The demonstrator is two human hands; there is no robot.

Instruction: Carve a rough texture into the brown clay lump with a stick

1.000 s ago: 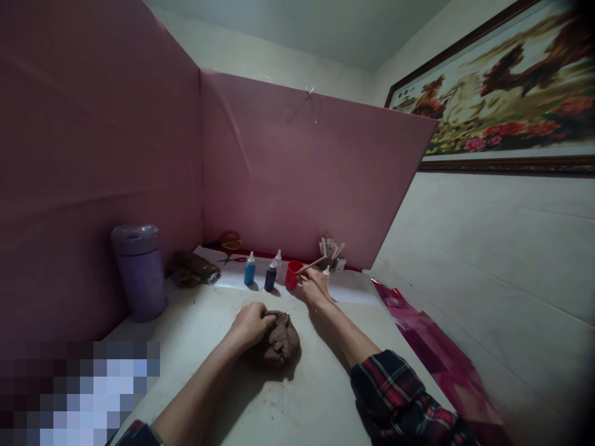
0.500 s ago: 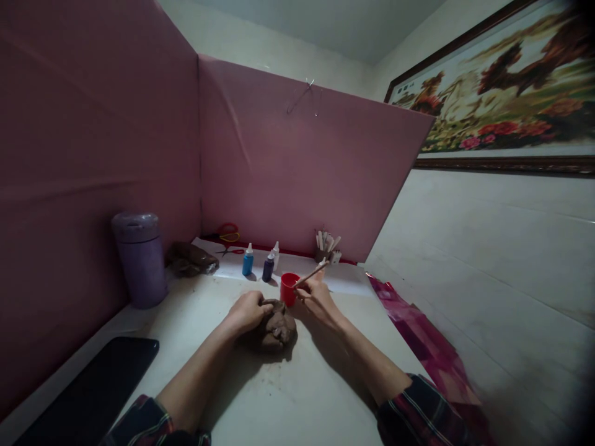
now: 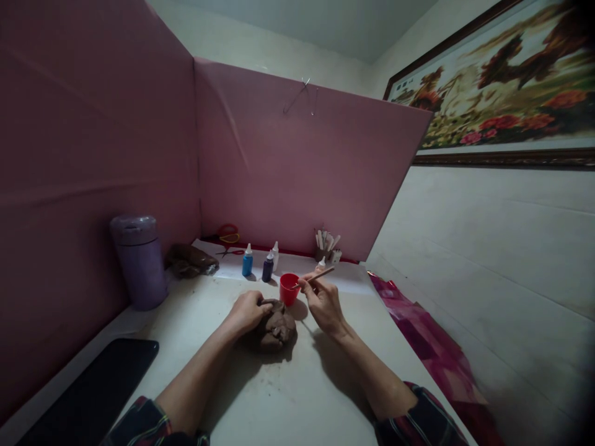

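At the left of our bench (image 3: 274,412) lies a flat black device (image 3: 93,387); behind it stands a purple tumbler (image 3: 142,272), with a brown bundle (image 3: 188,261) in clear plastic just to its right. Next we find red-handled scissors (image 3: 235,252), then a blue bottle (image 3: 247,264), a dark bottle (image 3: 268,269) and a white bottle (image 3: 276,257). Nearer to us, our left hand (image 3: 248,311) grips the edge of a brown lump (image 3: 280,333), thumb over the top, covering its left side. A red cup (image 3: 289,292) stands just behind the lump, and our right hand (image 3: 326,305) pinches a thin stick (image 3: 320,275) between thumb and fingers, the stick's lower end at the cup's mouth. That hand partly blocks a white-capped bottle (image 3: 321,264); beyond it is a pot of sticks (image 3: 322,253). The left hand and lump match the earlier frames — but a second ago the cup stood farther back, beside the bottles, and the right hand reached out there with the stick. The pale bench top carries small brown crumbs. Pink panels (image 3: 297,167) enclose its left and back, shiny magenta film (image 3: 425,337) runs along the right, and a framed horse picture (image 3: 506,93) hangs on the pale wall (image 3: 511,235).
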